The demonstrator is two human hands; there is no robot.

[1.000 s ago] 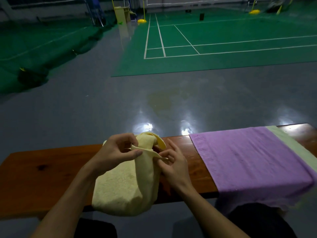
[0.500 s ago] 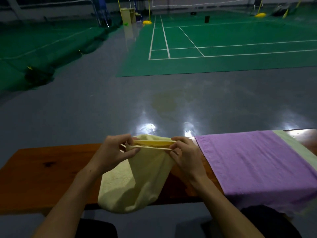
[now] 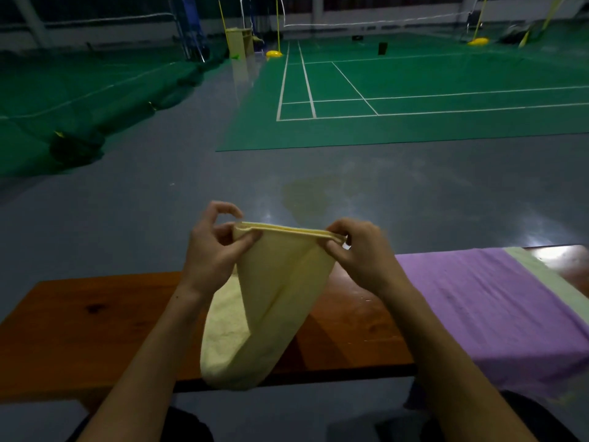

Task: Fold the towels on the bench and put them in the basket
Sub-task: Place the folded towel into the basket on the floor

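Fingertips of left hand (image 3: 213, 250) pinch the left end of the doubled top edge of the yellow towel (image 3: 271, 301); thumb in front, index arched above and clear of the cloth. Right hand (image 3: 360, 250) pinches the right end, fingers curled tight round the corner. Neither hand is slack.

Towel posn: held up over the bench (image 3: 95, 320), top edge stretched taut and near level between the two hands, running left-right. Body of towel hangs down and toward the person, its looped bottom drooping past the near bench edge. Long axis thus runs from fingers down to the loop. Both hands sit about equally near the held edge; no clear lead hand.

Judgement: next fold turns on that hanging length — the loop lies below and nearer than the fingers, so the edge must go down or the loop come up.

Purple towel (image 3: 478, 307) lies flat across bench to the right, pale green towel (image 3: 548, 272) just beyond it. Basket not in view.

Change vs 1 s ago: hands were close together over a bunched top; now spread apart, raised, edge pulled straight.
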